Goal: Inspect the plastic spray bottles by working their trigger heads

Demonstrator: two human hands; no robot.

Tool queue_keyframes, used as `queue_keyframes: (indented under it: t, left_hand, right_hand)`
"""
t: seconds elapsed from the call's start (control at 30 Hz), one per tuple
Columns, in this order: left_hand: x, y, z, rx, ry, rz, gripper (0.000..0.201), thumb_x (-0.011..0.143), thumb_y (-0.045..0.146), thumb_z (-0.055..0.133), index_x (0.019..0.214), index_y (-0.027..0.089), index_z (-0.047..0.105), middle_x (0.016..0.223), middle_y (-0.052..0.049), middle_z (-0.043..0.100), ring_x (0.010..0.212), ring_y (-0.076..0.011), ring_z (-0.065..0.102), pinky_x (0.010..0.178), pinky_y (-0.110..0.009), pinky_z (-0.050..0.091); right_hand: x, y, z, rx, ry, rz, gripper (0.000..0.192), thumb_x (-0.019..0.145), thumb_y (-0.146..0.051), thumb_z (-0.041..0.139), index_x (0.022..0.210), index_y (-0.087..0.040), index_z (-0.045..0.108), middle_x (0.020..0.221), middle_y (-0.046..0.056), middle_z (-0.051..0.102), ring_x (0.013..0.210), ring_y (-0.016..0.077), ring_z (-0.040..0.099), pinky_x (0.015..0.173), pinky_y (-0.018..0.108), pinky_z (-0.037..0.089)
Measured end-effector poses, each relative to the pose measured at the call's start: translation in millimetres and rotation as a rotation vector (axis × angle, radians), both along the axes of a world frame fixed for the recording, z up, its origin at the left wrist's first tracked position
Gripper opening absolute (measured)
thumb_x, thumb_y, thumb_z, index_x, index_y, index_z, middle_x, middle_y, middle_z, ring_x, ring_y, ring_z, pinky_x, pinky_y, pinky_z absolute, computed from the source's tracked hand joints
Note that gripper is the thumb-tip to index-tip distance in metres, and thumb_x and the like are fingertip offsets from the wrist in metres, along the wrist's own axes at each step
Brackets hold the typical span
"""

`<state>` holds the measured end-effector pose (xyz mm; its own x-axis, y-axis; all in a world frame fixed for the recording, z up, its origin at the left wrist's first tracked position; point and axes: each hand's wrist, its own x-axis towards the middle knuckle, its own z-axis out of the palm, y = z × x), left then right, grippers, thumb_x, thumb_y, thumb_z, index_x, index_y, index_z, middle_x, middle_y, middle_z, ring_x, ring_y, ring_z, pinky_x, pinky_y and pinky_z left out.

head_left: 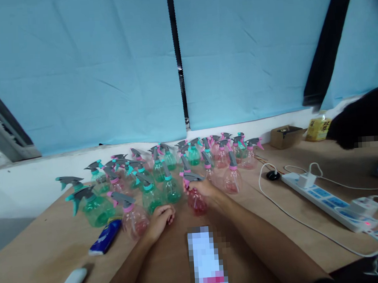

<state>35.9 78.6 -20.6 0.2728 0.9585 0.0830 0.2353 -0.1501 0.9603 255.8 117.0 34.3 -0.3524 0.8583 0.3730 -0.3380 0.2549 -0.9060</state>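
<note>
pink spray bottle [196, 201] gripped by right hand [204, 187] fingers; left hand [160, 220] fingers curled, empty, on table [38, 253].

The scene is lit softly and evenly by daylight that is filtered through the blue blinds [107, 69], so a cool blue tint is given to the whole picture. Only weak shadows are cast on the wooden table [48, 248]. No strong glare is seen. The picture is slightly soft overall, and the spray bottles [165, 168] at the back are not rendered sharply. Strong wide-angle distortion is noticed at the edges, where straight lines are bent. A dark blurred shape [363, 118] is seen at the right edge, and two small areas are pixelated.
</note>
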Motion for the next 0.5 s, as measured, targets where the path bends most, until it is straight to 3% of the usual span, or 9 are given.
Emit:
queue_keyframes:
  t: [0.17,0.33,0.5]
  left_hand:
    - [0.9,-0.2,0.7,-0.012,0.015,0.023,0.023,0.071,0.036,0.053,0.054,0.019,0.052,0.052,0.004,0.047,0.049,-0.0114,0.043,0.050,-0.023,0.031]
    - [0.9,-1.3,0.9,-0.004,-0.006,0.007,0.019,0.070,0.031,0.051,0.055,0.019,0.054,0.053,0.003,0.048,0.050,-0.0113,0.043,0.050,-0.023,0.030]
    - [-0.4,-0.8,0.7,0.016,-0.004,-0.032,0.018,0.069,0.027,0.050,0.053,0.019,0.053,0.054,0.004,0.047,0.050,-0.0109,0.043,0.050,-0.023,0.029]
  right_hand:
    - [0.2,-1.7,0.5,0.009,-0.053,-0.049,0.018,0.058,-0.017,0.054,0.070,-0.018,0.067,0.063,-0.001,0.064,0.053,0.0115,0.057,0.053,0.023,0.043]
    - [-4.1,-1.9,-1.2,-0.024,0.030,-0.065,0.012,0.058,-0.019,0.055,0.065,-0.018,0.066,0.060,-0.002,0.062,0.054,0.0119,0.056,0.053,0.023,0.045]
    - [-3.3,2.2,-6.0,-0.092,-0.027,-0.143,0.010,0.057,-0.015,0.058,0.064,-0.020,0.063,0.055,-0.003,0.061,0.052,0.0125,0.056,0.054,0.024,0.045]
